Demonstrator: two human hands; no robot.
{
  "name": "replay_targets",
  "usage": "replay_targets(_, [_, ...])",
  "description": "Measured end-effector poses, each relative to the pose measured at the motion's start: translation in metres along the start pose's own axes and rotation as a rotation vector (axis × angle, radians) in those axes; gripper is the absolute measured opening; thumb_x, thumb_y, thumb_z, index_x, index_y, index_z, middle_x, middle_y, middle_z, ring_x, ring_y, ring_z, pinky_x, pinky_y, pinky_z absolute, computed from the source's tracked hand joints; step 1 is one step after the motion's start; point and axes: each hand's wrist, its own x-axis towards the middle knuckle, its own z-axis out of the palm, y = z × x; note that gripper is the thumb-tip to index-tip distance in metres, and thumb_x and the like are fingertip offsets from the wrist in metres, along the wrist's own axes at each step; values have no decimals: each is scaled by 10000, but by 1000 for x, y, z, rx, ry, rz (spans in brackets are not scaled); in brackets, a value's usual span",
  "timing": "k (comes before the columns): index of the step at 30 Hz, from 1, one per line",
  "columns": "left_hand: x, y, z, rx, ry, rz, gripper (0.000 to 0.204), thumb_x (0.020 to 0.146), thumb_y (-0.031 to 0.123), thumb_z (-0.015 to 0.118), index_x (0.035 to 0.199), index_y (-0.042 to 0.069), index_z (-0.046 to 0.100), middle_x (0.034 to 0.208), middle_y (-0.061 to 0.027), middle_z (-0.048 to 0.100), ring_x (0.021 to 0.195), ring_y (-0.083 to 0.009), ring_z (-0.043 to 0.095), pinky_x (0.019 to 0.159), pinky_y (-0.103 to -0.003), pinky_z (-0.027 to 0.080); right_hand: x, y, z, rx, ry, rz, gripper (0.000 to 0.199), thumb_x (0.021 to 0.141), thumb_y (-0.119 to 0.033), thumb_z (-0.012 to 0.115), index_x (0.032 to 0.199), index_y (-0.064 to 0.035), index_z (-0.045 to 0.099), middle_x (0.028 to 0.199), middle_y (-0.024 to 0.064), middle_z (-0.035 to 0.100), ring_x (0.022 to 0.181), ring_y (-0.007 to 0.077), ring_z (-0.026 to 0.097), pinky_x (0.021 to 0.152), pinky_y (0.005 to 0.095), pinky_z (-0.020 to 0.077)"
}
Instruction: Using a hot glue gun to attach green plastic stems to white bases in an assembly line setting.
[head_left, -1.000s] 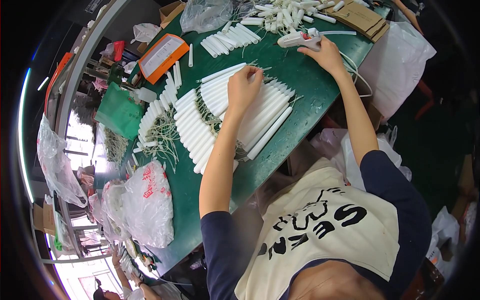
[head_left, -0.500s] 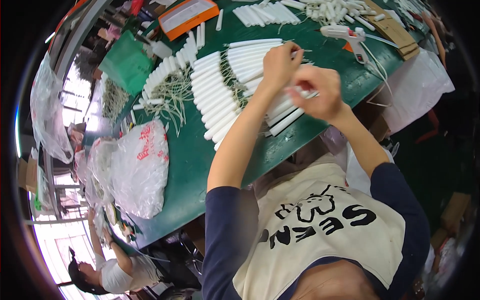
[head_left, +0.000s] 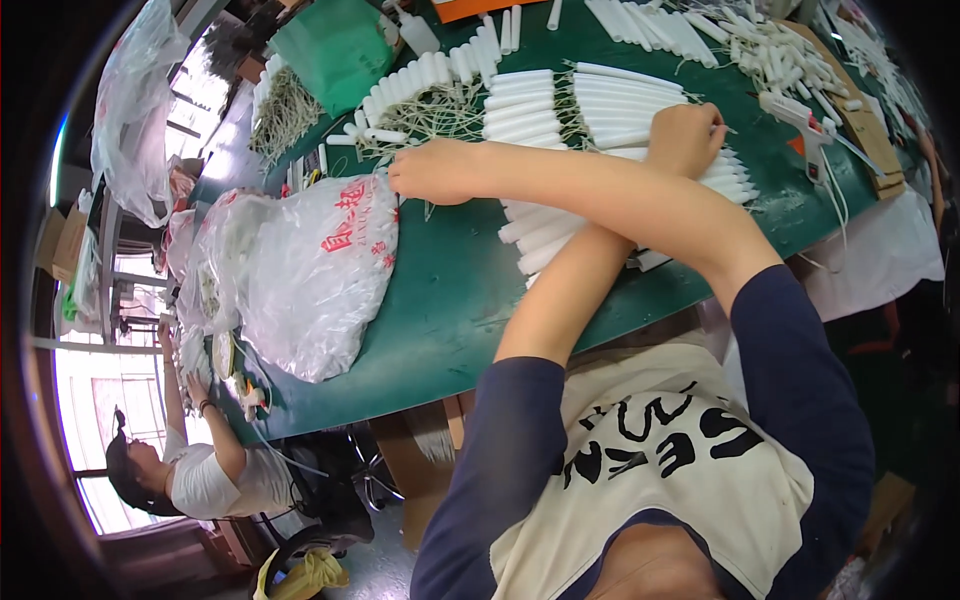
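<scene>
My forearms cross over the table, the right one on top. My left hand is closed with its fingertips pinched, above the right-hand row of white tubes; what it pinches is too small to name. My right hand reaches far left, fingers curled, between a heap of thin pale cords and a clear plastic bag with red print. Whatever it holds is hidden. Another row of white tubes lies left of the first, with cords between the rows. My forearms hide part of both rows.
A white glue gun with a cable rests at the right of the green table. More white tubes are piled beyond it. A green bag stands at the back left. Another person sits at the far left.
My right hand has swung left across my left forearm, from beside my left hand to the bag's edge. My left hand stays over the right-hand tubes. The view has shifted left.
</scene>
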Motion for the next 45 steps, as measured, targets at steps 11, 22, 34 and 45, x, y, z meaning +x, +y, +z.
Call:
replay_targets(11, [-3, -4, -7, -27, -1, 26, 111, 735, 191, 626, 749, 83, 644, 682, -83, 641, 633, -285, 602, 594, -390, 465, 14, -5, 50, 89, -119, 29, 165, 752, -64, 540, 913, -56, 578, 943, 96, 553, 943, 262, 545, 747, 360, 503])
replay_targets(22, [-2, -2, -9, 15, -48, 25, 113, 741, 196, 621, 755, 87, 646, 666, -89, 636, 626, -276, 605, 584, -379, 462, -1, 0, 37, 177, -98, 66, 137, 730, -41, 541, 851, -58, 605, 825, 155, 611, 823, 330, 606, 669, 421, 494])
replay_targets(34, [0, 3, -8, 29, -107, -83, 159, 747, 204, 603, 814, 68, 652, 735, -113, 651, 706, -293, 626, 643, -378, 484, -155, -27, -137, 719, 716, 389, 204, 755, 44, 566, 946, -26, 578, 924, 73, 587, 858, 140, 584, 779, 254, 480])
replay_targets(45, [11, -6, -15, 42, -143, -15, 170, 754, 233, 596, 812, 84, 656, 735, -109, 657, 680, -284, 629, 612, -367, 485, -345, 25, -116, 479, 802, 1067, 159, 778, 51, 600, 935, 44, 582, 925, 61, 611, 861, 113, 591, 806, 238, 489])
